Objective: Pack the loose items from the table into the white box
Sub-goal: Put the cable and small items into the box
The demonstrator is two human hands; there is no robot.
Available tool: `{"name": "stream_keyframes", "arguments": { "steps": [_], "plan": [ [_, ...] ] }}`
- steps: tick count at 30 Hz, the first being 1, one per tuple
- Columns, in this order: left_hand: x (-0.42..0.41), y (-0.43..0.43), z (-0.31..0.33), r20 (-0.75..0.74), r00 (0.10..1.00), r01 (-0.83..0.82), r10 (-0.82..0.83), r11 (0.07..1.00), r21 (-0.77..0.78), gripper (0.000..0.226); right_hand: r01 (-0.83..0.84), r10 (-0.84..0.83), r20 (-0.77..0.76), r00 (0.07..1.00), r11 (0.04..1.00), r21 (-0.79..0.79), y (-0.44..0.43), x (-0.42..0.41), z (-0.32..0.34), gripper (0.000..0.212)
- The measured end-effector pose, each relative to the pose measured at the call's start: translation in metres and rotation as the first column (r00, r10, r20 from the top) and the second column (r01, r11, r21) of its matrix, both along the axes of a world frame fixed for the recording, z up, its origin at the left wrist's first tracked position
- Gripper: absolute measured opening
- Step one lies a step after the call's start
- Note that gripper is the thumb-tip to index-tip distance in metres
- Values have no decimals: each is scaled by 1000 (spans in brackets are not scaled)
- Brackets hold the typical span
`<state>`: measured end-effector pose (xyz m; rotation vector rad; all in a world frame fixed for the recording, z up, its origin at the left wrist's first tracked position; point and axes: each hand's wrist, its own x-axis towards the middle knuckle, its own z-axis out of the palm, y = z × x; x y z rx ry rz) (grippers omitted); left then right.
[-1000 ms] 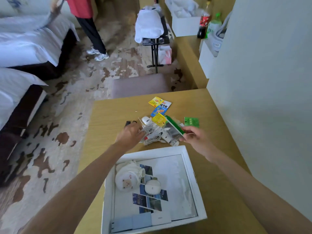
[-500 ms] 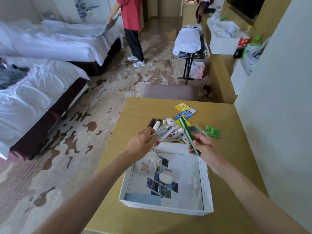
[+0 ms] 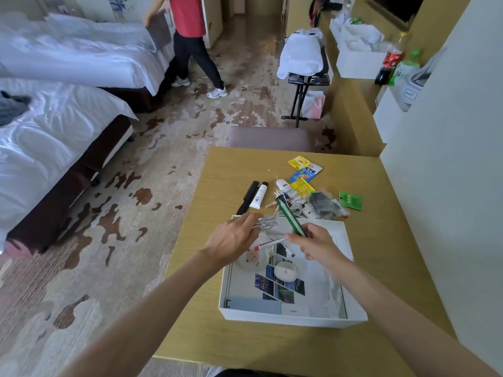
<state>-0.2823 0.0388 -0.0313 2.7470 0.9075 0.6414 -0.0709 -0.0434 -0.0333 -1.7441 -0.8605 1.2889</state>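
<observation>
The white box [image 3: 288, 319] sits on the wooden table [image 3: 381, 254] in front of me, holding a round white pouch, a small white case [image 3: 284, 271] and picture cards. My left hand [image 3: 234, 238] grips a bundle of white cable [image 3: 268, 221] with a red-tipped pen [image 3: 269, 244] over the box's far left corner. My right hand [image 3: 315, 244] pinches a long green stick-like packet [image 3: 290, 216] above the box. Loose items lie beyond the box: a black comb [image 3: 249, 197], a white tube [image 3: 260, 195], yellow and blue sachets [image 3: 303, 170], a green packet [image 3: 350, 200] and a dark bagged item [image 3: 324, 204].
A wall [image 3: 449, 159] borders the table on the right. A padded stool [image 3: 269, 137] stands at the table's far edge. Two beds [image 3: 54, 126] fill the left of the room. A person in a red top [image 3: 187, 36] stands by the far bed. A luggage rack [image 3: 304, 63] stands beyond.
Both hands have come back from the pile to above the box, the left carrying the cable bundle, the right the green packet. My head has lifted, showing more of the room.
</observation>
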Motion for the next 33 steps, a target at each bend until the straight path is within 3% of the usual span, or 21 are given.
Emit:
{"name": "stream_keyframes", "arguments": {
  "steps": [7,9,11,13,15,17,20,24,27,29,30,33],
  "plan": [
    [0,2,-5,91,995,-42,44,999,-26,26,24,-29,-77,997,998,-59,-1,-13,-5,23],
    [-5,3,-7,79,995,-61,64,997,-39,24,26,-25,14,1000,996,-82,-4,-9,-11,18],
    [-11,5,-10,69,993,-94,97,994,-48,23,-22,45,205,978,993,-112,-10,-1,-18,13],
    [-19,6,-13,79,987,-132,138,989,-73,22,-154,213,409,887,973,-173,-18,11,-27,11],
    [-26,7,-15,97,980,-160,172,980,-117,22,-298,401,547,735,915,-271,-25,20,-35,6],
    [-32,7,-17,106,975,-179,197,971,-156,22,-398,525,610,593,850,-345,-29,22,-41,9],
    [-34,4,-18,102,979,-156,176,973,-172,22,-483,579,647,496,803,-349,-32,10,-49,15],
    [-28,0,-15,102,986,-107,130,974,-201,22,-508,594,624,508,791,-341,-32,-1,-52,23],
    [-18,-6,-13,129,984,-87,126,959,-268,21,-416,435,712,551,883,-217,-29,5,-41,30],
    [-7,-10,-11,155,978,-56,142,888,-456,20,-343,200,720,665,938,56,-28,8,-27,40],
    [-1,-10,-9,158,974,-37,162,804,-594,19,-337,126,700,703,926,172,-27,10,-19,48],
    [15,-10,-5,138,966,12,218,496,-868,22,-462,178,671,720,845,271,-23,17,1,72]
  ]
}}
